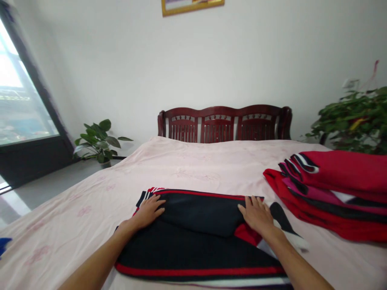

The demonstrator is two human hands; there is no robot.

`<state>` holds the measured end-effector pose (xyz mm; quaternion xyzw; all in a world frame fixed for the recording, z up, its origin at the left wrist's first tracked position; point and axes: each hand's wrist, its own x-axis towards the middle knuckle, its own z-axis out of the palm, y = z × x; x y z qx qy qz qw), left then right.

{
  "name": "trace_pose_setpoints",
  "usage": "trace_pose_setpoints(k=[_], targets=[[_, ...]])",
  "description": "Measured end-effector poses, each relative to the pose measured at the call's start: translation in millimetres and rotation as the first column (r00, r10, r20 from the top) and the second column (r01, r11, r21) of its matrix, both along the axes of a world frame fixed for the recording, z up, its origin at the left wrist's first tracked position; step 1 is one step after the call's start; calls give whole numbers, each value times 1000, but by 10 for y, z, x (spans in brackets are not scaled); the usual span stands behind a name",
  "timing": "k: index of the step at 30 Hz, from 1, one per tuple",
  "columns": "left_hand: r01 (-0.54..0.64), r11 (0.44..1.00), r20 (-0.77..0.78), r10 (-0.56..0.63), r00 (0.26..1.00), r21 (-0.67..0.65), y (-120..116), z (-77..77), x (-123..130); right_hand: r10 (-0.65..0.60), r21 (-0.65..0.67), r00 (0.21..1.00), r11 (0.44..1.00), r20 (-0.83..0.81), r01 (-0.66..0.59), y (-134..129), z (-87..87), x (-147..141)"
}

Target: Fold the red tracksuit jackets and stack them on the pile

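A dark navy garment [193,245] with red and white trim lies partly folded on the bed in front of me. Its upper part is folded over as a band, with striped ribbed cuffs showing at the far left corner. My left hand [148,211] rests flat on the left end of that band, fingers spread. On the band's right end lies my right hand [256,213], also flat with fingers apart. Beside my right wrist, a white and dark part of the cloth sticks out to the right. Whether it belongs to the same garment I cannot tell.
A stack of folded red, magenta and dark clothes [347,193] sits on the bed at right. The pale pink bedsheet [193,161] reaches a dark wooden headboard [223,123]. Potted plants [101,141] stand left and right. A blue item [4,245] shows at the left edge.
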<state>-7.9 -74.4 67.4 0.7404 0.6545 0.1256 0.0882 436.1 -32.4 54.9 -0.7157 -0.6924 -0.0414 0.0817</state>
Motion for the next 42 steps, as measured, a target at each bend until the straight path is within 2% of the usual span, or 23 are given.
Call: trace_pose_setpoints(k=[2, 4, 6, 7, 10, 14, 20, 24, 27, 33, 42], targets=[[-58, 998, 57, 57, 997, 25, -125, 32, -2, 113, 98, 993, 989, -23, -110, -189, 68, -248], [-141, 987, 45, 138, 989, 76, -318, 6, 38, 321, 153, 947, 937, -28, -313, -427, 60, -478], [-206, 970, -26, 211, 977, 128, -533, -58, 93, 462, 119, 886, 883, -38, -455, -653, -14, -629], [-223, 963, -69, 235, 970, 150, -629, -95, 115, 488, 90, 872, 871, -47, -483, -743, -63, -666], [-222, 958, -155, 251, 956, 179, -815, -186, 134, 437, 41, 897, 899, -64, -435, -887, -196, -656], [-216, 959, -142, 243, 960, 183, -837, -236, 116, 365, 61, 928, 931, -77, -361, -894, -266, -572], [-237, 939, -91, 267, 959, 250, -837, -253, 155, 345, 143, 931, 934, -123, -327, -907, -272, -563], [-231, 930, -85, 265, 961, 285, -862, -270, 162, 283, 211, 940, 947, -189, -243, -912, -273, -536], [-241, 921, -115, 287, 951, 307, -862, -291, 161, 238, 205, 949, 959, -207, -196, -910, -263, -522], [-239, 907, -204, 322, 925, 348, -860, -312, 176, 240, 207, 953, 957, -184, -202, -906, -242, -541], [-229, 908, -218, 317, 923, 351, -853, -313, 169, 232, 218, 945, 959, -230, -182, -925, -221, -543]])
